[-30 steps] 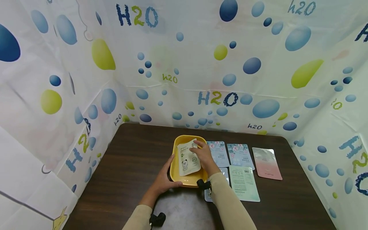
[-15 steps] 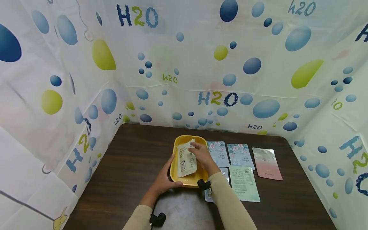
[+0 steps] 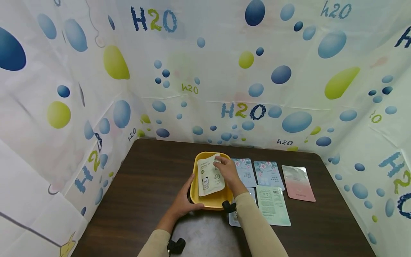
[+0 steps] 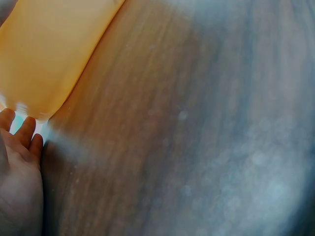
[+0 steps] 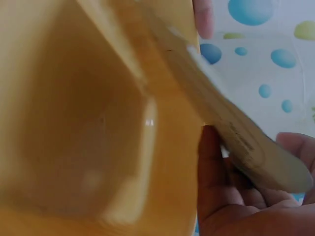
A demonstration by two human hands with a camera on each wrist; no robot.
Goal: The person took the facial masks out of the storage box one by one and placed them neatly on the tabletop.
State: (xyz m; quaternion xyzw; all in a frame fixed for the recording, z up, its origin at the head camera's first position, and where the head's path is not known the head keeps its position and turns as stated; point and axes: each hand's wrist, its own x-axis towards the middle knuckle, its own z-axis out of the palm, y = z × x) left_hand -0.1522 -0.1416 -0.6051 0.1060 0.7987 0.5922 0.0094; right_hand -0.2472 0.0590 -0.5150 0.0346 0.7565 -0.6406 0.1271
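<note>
A yellow plastic tray point(image 3: 210, 204) stands near the table's middle. My left hand point(image 3: 184, 200) braces its left side with extended fingers, thumb spread along the near end. In the left wrist view that hand point(image 4: 19, 182) has its fingertips right at the tray's edge. My right hand point(image 3: 228, 173) pinches a white cosmetic sachet point(image 3: 208, 178) with a cartoon bear print by its upper right side. The sachet leans over the tray's inside. In the right wrist view, the sachet point(image 5: 241, 142) shows nearly edge-on between thumb and fingers, beside the tray's bare floor point(image 5: 74, 123).
Right of the tray lie two blue floral sachets point(image 3: 244, 172) point(image 3: 269, 174), a green one point(image 3: 273, 205), and a pink-silver one point(image 3: 298, 182). Another pale blue sachet point(image 3: 234, 219) is partly hidden under my right forearm. A patterned curtain point(image 3: 205, 71) hangs behind the dark table point(image 3: 154, 171).
The sachet first swung left and narrowed, then turned back so its printed face shows wider now. My left hand and the tray have stayed in place.
</note>
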